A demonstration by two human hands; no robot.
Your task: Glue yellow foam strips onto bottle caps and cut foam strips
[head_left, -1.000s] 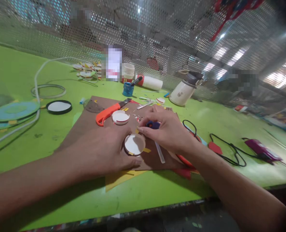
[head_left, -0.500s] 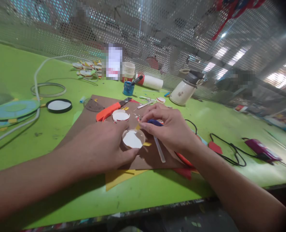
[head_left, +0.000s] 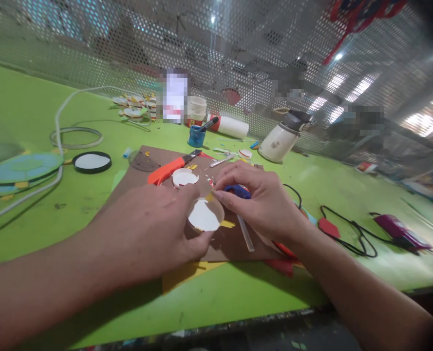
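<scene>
We're working w/ both hands over the brn board [head_left: 216, 252], which is lying on the grn worktop [head_left: 128, 312]. Our L hand [head_left: 154, 222] is holding the shallow wht dish [head_left: 204, 214] from its left side: grip is clamped on the rim, thumb pressing at the near edge, fingers curling round the far-left edge. Dish is facing up, sitting above the board's front half; can't tell if its base is touching. Our R hand [head_left: 258, 192] is coming in from the right, grip together, thumb + index pinching a small yel tab [head_left: 209, 196] at the dish's far rim; can't tell if tab is attached. We're also seeing a yel strip [head_left: 228, 224] just right of the dish.

Nearby: 2nd wht ring [head_left: 184, 177] is lying behind the dish, beside the orange cutter [head_left: 166, 170]. Blue-handled tool [head_left: 238, 191] is showing partly behind our R hand; clear stick [head_left: 246, 234] is lying below it. Farther back, blue pot [head_left: 196, 137] is holding a blk marker [head_left: 209, 123]; wht kettle [head_left: 278, 140] is standing to its right.
</scene>
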